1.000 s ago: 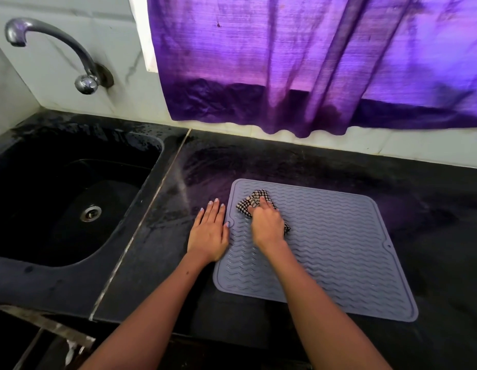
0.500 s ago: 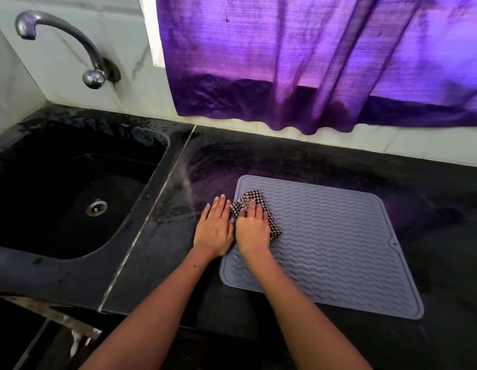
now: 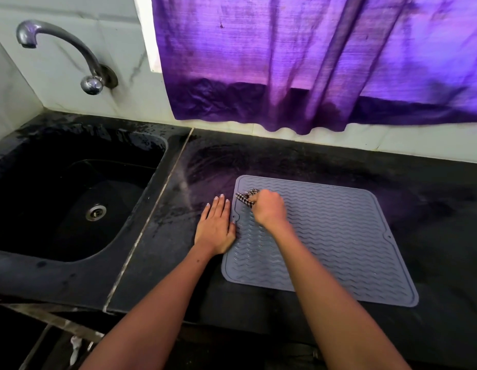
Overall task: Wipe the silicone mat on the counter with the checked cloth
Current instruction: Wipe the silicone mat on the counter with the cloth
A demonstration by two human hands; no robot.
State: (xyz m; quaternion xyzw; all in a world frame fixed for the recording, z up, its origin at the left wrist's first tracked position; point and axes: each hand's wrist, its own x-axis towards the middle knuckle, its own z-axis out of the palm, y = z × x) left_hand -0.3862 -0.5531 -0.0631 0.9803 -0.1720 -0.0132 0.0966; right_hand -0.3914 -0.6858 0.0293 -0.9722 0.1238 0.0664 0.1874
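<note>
A: On the black counter point(image 3: 338, 161), right of the sink point(image 3: 72, 198), lies the grey mat point(image 3: 338, 236); it is close to square, so no long axis stands out; its edges run askew to the counter front, the near right corner closest to the person, the far left corner toward the seam.

B: And the cloth?

A: The checked cloth point(image 3: 244, 197) sits bunched on the mat's far left corner; its visible end pokes out leftward from the right hand point(image 3: 269, 209); that hand's fingers are curled round it in a fist, knuckles up.

B: The other hand?

A: The left hand point(image 3: 216, 228) lies flat, fingers straight and together, palm down on the counter; its thumb side touches the mat's left edge; the cloth is just beyond its fingertips, to the right.

B: Anything behind?

A: A purple curtain point(image 3: 298, 62) over the tiled wall; a metal tap point(image 3: 72, 52) above the sink.
</note>
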